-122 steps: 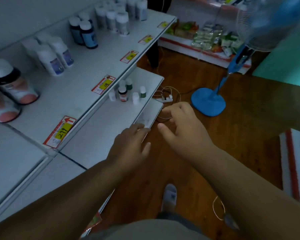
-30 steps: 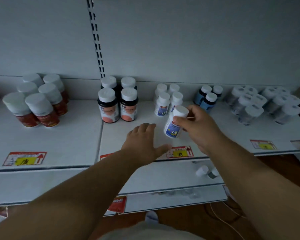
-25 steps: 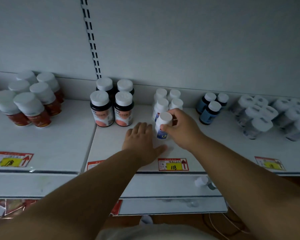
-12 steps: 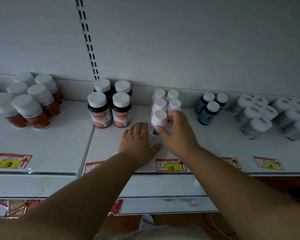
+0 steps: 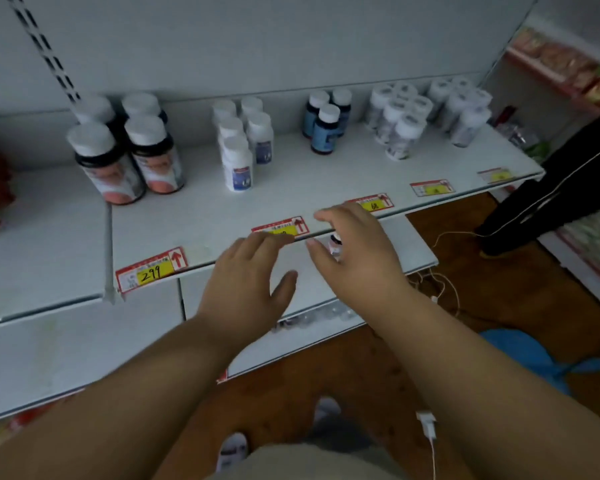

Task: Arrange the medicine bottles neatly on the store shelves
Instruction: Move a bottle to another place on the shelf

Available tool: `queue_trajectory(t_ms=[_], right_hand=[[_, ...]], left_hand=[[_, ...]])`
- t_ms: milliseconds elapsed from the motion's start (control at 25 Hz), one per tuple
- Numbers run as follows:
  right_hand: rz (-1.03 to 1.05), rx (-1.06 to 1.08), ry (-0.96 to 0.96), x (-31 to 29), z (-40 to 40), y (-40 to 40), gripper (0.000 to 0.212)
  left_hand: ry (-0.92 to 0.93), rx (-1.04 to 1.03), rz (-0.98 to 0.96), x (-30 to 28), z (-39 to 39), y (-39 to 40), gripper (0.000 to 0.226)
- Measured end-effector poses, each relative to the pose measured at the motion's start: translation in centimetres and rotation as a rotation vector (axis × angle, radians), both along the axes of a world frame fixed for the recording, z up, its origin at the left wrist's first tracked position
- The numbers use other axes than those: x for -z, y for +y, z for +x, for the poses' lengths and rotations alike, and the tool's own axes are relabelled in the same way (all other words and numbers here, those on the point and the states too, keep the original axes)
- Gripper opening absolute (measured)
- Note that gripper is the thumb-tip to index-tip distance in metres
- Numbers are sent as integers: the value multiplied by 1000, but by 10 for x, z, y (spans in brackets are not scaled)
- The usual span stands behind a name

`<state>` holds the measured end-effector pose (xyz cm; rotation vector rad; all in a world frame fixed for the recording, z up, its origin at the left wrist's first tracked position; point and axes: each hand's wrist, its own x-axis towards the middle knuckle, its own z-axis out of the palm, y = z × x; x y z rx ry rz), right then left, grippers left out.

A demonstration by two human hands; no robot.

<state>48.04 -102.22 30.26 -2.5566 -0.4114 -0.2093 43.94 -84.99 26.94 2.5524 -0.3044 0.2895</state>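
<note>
Bare forearms, no sleeves, watch or rings on the 2 hands: left hand [image 5: 246,289], right hand [image 5: 355,252]. Pale beige garment [image 5: 302,462] at the waist, light footwear [image 5: 232,452] below it.

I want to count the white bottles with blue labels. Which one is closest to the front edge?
The front white bottle, last in the left column of its group of five. The other four stand behind it, nearer the back wall. Neither hand touches it.

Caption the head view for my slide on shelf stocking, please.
Both hands, left and right, hover empty below the shelf of medicine bottles.
</note>
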Motion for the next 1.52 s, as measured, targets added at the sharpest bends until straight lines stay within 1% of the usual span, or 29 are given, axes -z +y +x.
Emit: queue_trajectory(t_ms=[80, 200, 320, 440, 520, 640, 720, 760, 840, 920, 1000, 1080, 1160, 1240, 1320, 1400, 1440, 1520], right_hand=[[15, 24, -6, 2, -15, -26, 41], [26, 27, 35, 21, -21, -69, 41], [55, 41, 107, 55, -13, -117, 40], [112, 120, 240, 116, 18, -148, 39], [192, 193, 263, 162, 42, -152, 41], [264, 298, 359, 245, 75, -149, 44], [293, 324, 391, 303, 99, -138, 47], [303, 327, 390, 326, 114, -129, 48], [280, 308, 302, 357, 149, -114, 49], [170, 310, 173, 378, 193, -108, 50], [49, 329, 149, 390, 235, -109, 58], [-25, 318, 199, 398, 266, -107, 64], [-81, 280, 210, 410, 283, -100, 63], [-112, 278, 212, 423, 289, -98, 58], [-80, 289, 248, 427, 291, -101, 52], [-18, 277, 237, 417, 287, -104, 46], [53, 256, 209, 406, 283, -104, 48], [315, 235, 188, 376, 264, -107, 60]], left_hand=[[85, 24, 49, 1, -10, -20, 50], [113, 16, 105, 18, -5, -55, 55], [215, -25, 91, 56, 6, -111, 57], [337, -38, 80, 114, 38, -156, 57], [388, -72, 64, 155, 61, -167, 56], [408, -89, 41, 225, 98, -170, 55], [409, -117, 28, 271, 130, -163, 54], [394, -146, 13, 291, 146, -157, 53], [369, -169, 9, 318, 175, -141, 53], [365, -143, 24, 335, 202, -131, 53], [347, -124, 21, 347, 227, -129, 52], [319, -129, 22, 353, 248, -132, 52], [310, -135, 2, 359, 260, -131, 52], [328, -130, -16, 364, 261, -130, 52], [336, -121, -15, 365, 255, -128, 50], [334, -132, -65, 360, 249, -124, 43], [334, -154, -120, 355, 245, -120, 39], [324, -219, -242, 338, 233, -113, 35]])
